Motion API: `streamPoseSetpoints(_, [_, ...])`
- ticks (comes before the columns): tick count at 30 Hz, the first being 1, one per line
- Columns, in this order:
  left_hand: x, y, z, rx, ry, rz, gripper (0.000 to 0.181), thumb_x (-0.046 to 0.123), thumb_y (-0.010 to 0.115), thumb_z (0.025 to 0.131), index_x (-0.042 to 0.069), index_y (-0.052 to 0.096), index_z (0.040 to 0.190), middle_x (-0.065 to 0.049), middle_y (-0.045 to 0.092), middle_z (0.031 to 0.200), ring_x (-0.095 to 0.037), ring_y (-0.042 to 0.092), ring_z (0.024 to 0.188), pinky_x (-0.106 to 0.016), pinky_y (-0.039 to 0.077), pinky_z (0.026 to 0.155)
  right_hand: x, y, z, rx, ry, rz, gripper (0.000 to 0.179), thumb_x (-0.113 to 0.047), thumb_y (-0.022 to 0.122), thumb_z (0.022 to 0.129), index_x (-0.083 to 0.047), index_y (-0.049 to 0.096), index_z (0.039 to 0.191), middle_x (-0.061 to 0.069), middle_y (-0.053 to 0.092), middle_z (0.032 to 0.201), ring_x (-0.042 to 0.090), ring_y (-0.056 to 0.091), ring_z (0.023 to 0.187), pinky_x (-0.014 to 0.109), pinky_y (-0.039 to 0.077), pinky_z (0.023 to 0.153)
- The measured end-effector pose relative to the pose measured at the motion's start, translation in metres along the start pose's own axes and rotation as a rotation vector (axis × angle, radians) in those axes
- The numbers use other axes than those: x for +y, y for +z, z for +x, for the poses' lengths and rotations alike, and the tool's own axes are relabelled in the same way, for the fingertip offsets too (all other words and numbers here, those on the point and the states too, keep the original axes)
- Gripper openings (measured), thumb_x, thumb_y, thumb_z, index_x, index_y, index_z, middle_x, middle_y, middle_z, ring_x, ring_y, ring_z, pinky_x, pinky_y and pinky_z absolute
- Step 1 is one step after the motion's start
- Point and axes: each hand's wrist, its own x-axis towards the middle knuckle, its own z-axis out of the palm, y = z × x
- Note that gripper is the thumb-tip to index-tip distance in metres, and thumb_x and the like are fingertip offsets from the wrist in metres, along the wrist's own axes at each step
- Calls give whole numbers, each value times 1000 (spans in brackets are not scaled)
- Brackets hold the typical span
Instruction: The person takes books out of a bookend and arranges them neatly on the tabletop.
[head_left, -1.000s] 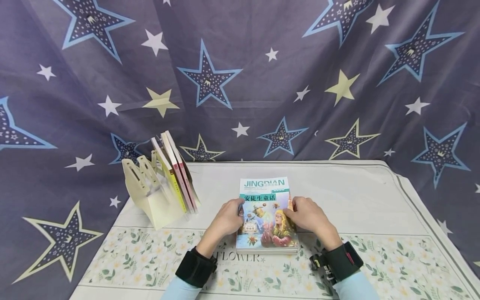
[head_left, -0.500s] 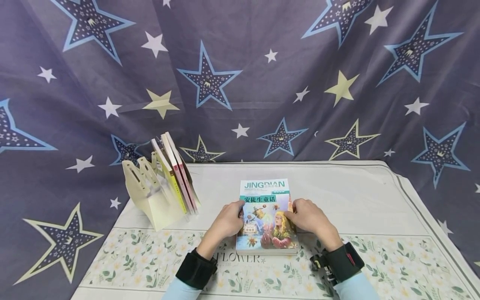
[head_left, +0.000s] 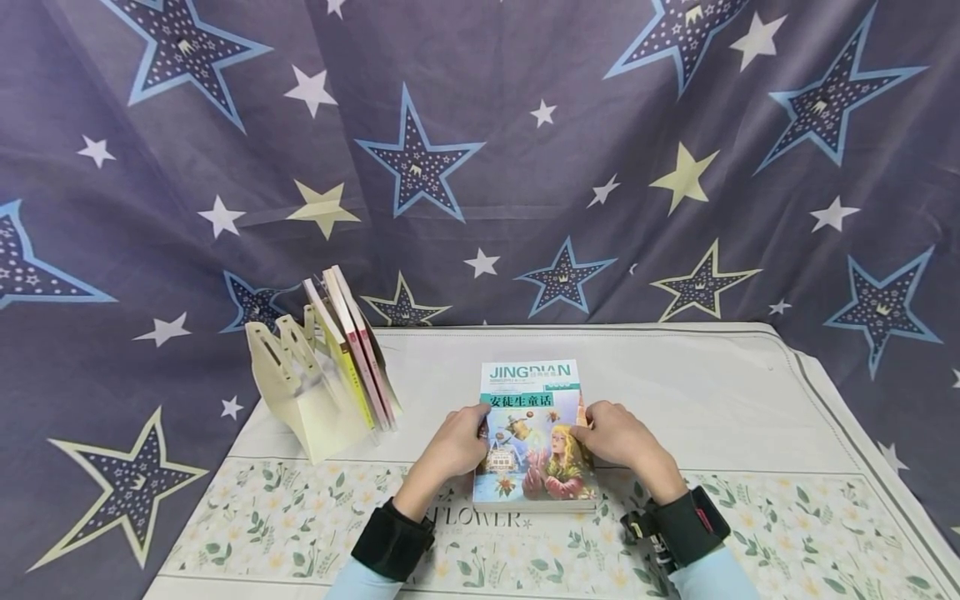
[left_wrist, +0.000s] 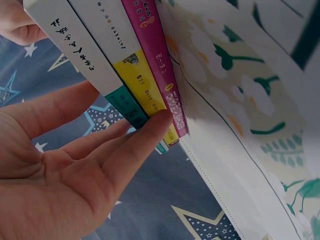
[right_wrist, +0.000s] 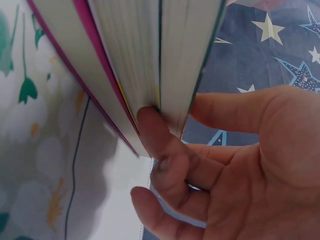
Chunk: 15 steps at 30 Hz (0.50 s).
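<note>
A stack of three books (head_left: 528,467) lies on the table in the head view, with a teal-and-white illustrated storybook (head_left: 532,379) on top. The left wrist view shows the spines: the top storybook, a yellow-and-white book (left_wrist: 135,70) in the middle and a magenta book (left_wrist: 157,65) at the bottom. My left hand (head_left: 456,442) holds the spine side, thumb at the top cover's edge and a fingertip across the spines. On the other side my right hand (head_left: 617,433) holds the page edges (right_wrist: 145,60), thumb at the top cover and fingers against the pages.
A cream book rack (head_left: 322,408) stands at the left of the table, with several upright books (head_left: 352,342) leaning in its right end. A floral cloth (head_left: 795,525) covers the table front. Behind hangs a dark curtain (head_left: 495,100) with stars.
</note>
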Motion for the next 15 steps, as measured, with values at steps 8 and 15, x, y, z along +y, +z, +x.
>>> streamPoseSetpoints(8, [0,1,-1,-19,-11,-18,63,-11,63,90,-13,46,151,-33,53,148,-46,52,138,-56,44,111,3,4,-2,-63,-14,93,35,-17,60,107,11,57,127,8,60,85,20,57,70,33,45,61])
streamPoseSetpoints(15, [0,-3,-1,-22,-14,-15,63,-9,64,91,-10,47,152,-31,52,150,-45,49,140,-56,42,112,1,4,-2,-63,-25,73,39,-17,57,108,13,52,132,9,59,86,21,58,72,35,46,63])
